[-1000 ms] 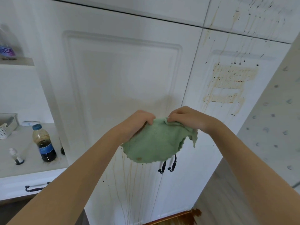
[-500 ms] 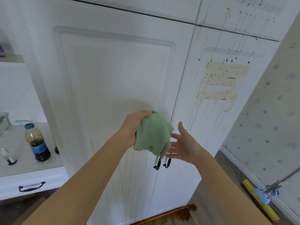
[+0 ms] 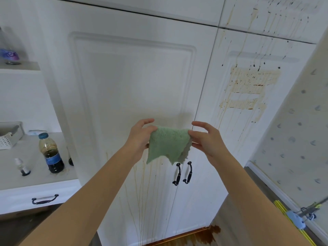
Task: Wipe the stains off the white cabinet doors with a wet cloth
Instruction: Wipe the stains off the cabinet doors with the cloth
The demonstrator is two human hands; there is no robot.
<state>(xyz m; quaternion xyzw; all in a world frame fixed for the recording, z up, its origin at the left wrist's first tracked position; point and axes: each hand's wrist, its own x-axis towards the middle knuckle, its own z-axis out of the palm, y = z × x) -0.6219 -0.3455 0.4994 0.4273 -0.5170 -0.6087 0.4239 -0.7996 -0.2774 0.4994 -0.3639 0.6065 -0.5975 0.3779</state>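
While raised, left hand [image 3: 140, 137], right hand [image 3: 205, 137] pinch cloth [image 3: 167, 144]

mop [image 3: 296, 221]: cut off right | shelf bottle [image 3: 9, 50]: blurred (label unreadable)

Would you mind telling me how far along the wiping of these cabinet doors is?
Roughly half done, it seems. The left door looks mostly clean on its upper panel, though faint drips run down its lower part. In hand: the left hand and right hand pinch the green cloth spread between them. Left: the brown smears and dark specks on the right door and the stained upper cabinet.
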